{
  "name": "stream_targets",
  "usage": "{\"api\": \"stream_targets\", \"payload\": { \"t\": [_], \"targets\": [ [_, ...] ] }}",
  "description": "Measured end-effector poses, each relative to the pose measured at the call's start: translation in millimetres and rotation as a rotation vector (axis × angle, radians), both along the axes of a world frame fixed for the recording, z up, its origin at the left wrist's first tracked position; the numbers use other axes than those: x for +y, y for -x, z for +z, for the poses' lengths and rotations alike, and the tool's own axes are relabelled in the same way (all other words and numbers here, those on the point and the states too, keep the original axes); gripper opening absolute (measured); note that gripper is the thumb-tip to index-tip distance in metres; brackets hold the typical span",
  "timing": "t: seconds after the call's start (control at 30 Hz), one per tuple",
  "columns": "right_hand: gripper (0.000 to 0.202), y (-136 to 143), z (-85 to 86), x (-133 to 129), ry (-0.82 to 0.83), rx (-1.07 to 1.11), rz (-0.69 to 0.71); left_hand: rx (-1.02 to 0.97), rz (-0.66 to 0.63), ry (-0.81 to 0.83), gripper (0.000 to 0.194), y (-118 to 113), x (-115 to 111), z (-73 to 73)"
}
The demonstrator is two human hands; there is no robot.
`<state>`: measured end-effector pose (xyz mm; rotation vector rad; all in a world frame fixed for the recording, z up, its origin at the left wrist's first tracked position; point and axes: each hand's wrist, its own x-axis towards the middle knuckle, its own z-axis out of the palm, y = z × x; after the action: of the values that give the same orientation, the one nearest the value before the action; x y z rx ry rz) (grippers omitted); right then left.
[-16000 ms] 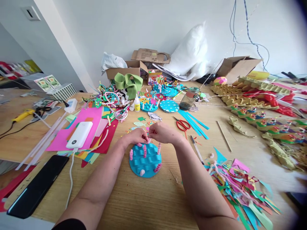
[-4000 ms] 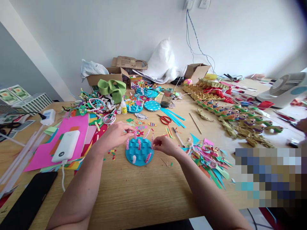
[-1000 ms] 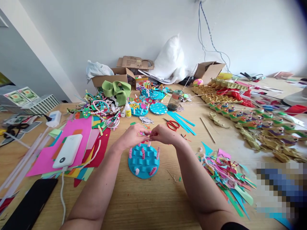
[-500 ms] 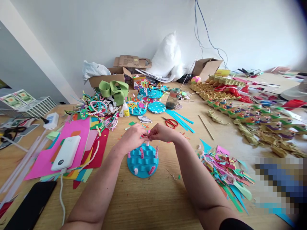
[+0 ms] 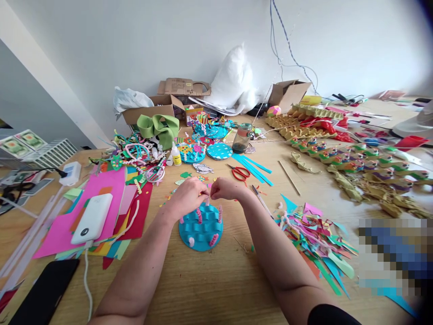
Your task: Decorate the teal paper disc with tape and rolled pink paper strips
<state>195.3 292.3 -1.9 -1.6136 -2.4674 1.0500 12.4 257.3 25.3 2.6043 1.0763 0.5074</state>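
A round blue disc [image 5: 199,243] with raised wavy blue strips lies flat on the table before me. Several twisted pink pipe cleaners [image 5: 199,215] stand or lean on it. At the disc's far edge, my left hand [image 5: 190,195] is closed in a pinch. My right hand [image 5: 226,188] meets it from the right, its fingers also closed. A pale pink pipe cleaner shows just under the fingertips. What either hand holds between its fingers is too small and hidden to name. Small coloured paper cutouts lie behind the hands, partly covered by them.
Red-handled scissors [image 5: 239,172] and blue paper strips [image 5: 253,167] lie beyond my right hand. A glue bottle [image 5: 176,154] and glass jar [image 5: 242,137] stand farther back. Paper scraps [image 5: 314,239] lie right; a white power bank [image 5: 92,218] rests on pink sheets left.
My right hand has shifted slightly down, its fingertips a little apart from the left's. A reddish bit seen between the hands is now out of sight. The disc stays put.
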Motion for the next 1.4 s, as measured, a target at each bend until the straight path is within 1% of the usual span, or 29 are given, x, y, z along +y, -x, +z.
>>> {"api": "stream_targets", "payload": {
  "t": [0.2,0.33,0.43,0.63,0.97,1.13,1.3,1.4],
  "targets": [
    [0.018,11.4,-15.0,1.8,0.031,-0.044,0.047,0.026,0.021,-0.017,0.017,-0.4,-0.8,1.2],
    [0.020,14.0,-25.1,4.9,0.014,-0.085,0.062,0.036,0.031,-0.018,0.017,-0.6,-1.4,1.7],
    [0.021,15.3,-29.0,6.3,-0.003,-0.113,0.064,0.035,0.036,-0.013,0.018,-1.0,-1.7,2.2],
    [0.021,19.6,-29.4,5.8,-0.026,-0.177,0.053,0.021,0.031,-0.028,0.021,-0.9,-1.4,1.2],
    [0.021,25.5,-23.7,0.1,-0.058,-0.221,0.051,0.010,0.031,-0.045,0.025,-2.7,-1.7,-2.1],
    [0.021,27.0,-23.5,-0.6,-0.081,-0.211,0.062,-0.002,0.048,-0.054,0.027,-3.5,-1.4,-4.1],
    [0.021,21.8,-25.7,1.3,-0.072,-0.179,0.089,-0.019,0.047,-0.027,0.036,-2.1,-2.4,-2.4],
    [0.021,18.2,-23.9,2.2,-0.050,-0.144,0.087,-0.006,0.036,-0.011,0.038,-0.4,-2.2,-1.0]
  ]
}}
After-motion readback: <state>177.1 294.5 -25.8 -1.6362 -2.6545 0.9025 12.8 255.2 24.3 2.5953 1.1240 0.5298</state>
